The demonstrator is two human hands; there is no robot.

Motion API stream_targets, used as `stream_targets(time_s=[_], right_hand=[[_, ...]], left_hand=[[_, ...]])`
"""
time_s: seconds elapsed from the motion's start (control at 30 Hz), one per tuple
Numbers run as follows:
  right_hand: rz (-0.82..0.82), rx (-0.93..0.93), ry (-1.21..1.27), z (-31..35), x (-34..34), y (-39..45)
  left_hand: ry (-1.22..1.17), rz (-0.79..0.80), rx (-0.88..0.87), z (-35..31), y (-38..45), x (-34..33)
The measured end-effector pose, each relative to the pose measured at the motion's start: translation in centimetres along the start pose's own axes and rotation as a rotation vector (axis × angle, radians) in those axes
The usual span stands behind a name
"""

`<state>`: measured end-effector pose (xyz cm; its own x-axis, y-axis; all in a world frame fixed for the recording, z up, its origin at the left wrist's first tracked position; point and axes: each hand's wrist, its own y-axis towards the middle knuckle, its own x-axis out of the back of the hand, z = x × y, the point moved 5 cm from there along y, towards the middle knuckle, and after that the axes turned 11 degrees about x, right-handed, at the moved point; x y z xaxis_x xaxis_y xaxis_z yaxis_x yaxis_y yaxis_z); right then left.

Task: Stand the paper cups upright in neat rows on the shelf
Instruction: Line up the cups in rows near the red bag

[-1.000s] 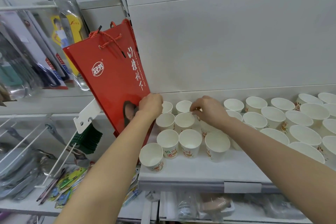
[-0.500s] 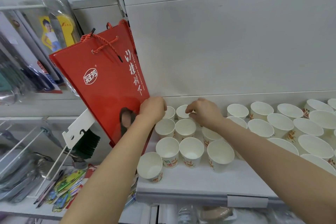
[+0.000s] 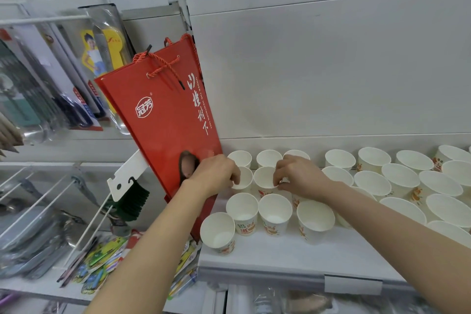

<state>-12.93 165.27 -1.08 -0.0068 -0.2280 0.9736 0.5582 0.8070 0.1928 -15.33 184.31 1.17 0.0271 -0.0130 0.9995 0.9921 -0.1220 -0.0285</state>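
Head view, and the right hand [image 3: 297, 176] covers one paper cup, fingers pinching the rim of the middle-row cup [image 3: 265, 178]. Left hand [image 3: 216, 176] grips the leftmost middle-row cup [image 3: 243, 181], hiding most of it. Cups [image 3: 275, 214] stand upright in rows on the white shelf [image 3: 280, 257]; the right-hand ones run out of frame. Red bag [image 3: 168, 120] crowds the left edge; bare shelf lies along the near lip.

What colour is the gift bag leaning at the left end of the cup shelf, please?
Red, with white lettering and red cord handles: the gift bag, in the head view.
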Motion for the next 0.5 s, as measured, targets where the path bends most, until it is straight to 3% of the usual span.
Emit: stream_targets(time_s=[0.33, 0.5], right_hand=[[-0.093, -0.047, 0.016, 0.8, 0.1, -1.0], [-0.364, -0.074, 0.105, 2.0, 2.2, -4.9]], left_hand=[[0.015, -0.002, -0.033, -0.4, -0.7, -0.9], [-0.218, -0.097, 0.02, -0.8, -4.8, 0.9]])
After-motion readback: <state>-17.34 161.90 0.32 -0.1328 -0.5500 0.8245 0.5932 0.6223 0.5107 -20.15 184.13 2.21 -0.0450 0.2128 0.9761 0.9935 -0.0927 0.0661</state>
